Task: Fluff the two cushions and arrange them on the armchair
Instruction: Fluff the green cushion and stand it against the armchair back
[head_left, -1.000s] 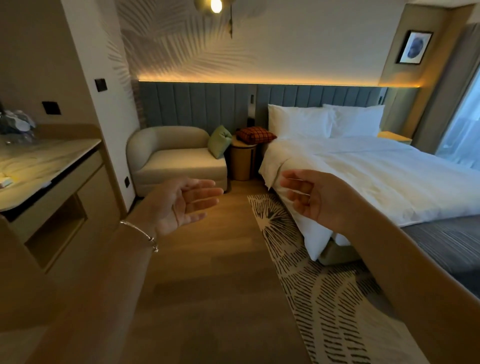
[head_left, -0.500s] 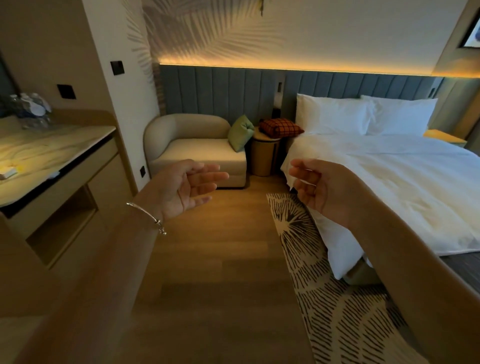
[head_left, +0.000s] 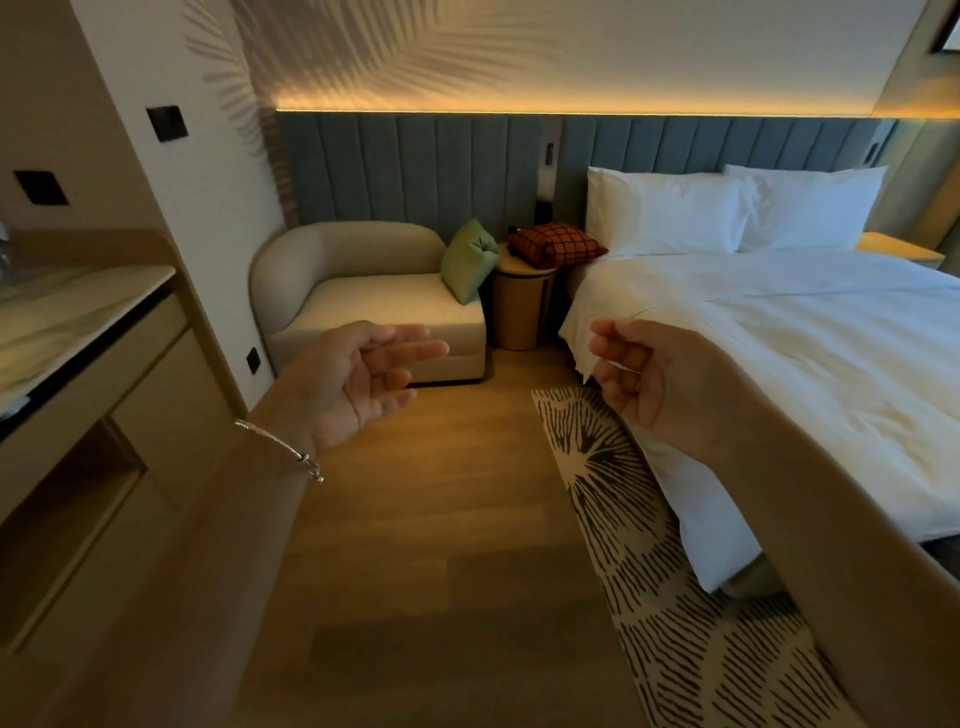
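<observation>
A: Hands first, nearest the camera. The left hand (head_left: 358, 379) is held out palm inward, its fingers (head_left: 415, 351) apart and loosely curled around nothing. The right hand (head_left: 649, 384) mirrors it, fingers (head_left: 615, 358) spread and half bent, also empty. Bare wooden floor (head_left: 441, 519) runs between them toward the chair.

B: And the things to be fluffed?

A: Both are well beyond the fingertips, ahead and a little above the gap between the hands. The rounded beige upholstered armchair (head_left: 363, 291) sits past the left hand. The square green fabric cushion (head_left: 469, 259) leans tilted on one corner at the chair's right end, against the seat edge. The flat rust-red cushion with a dark grid pattern (head_left: 556, 244) is not on the chair at all; it lies on the round tan wooden side table (head_left: 522, 306) just beside it, its long axis running left to right, one end close to the white bed (head_left: 779, 332).

B: So which hand goes where?

A: My judgement: the green one lies closer to the left hand's line, the grid one to the right hand's. Neither is reachable yet; a few steps forward come first.
</observation>
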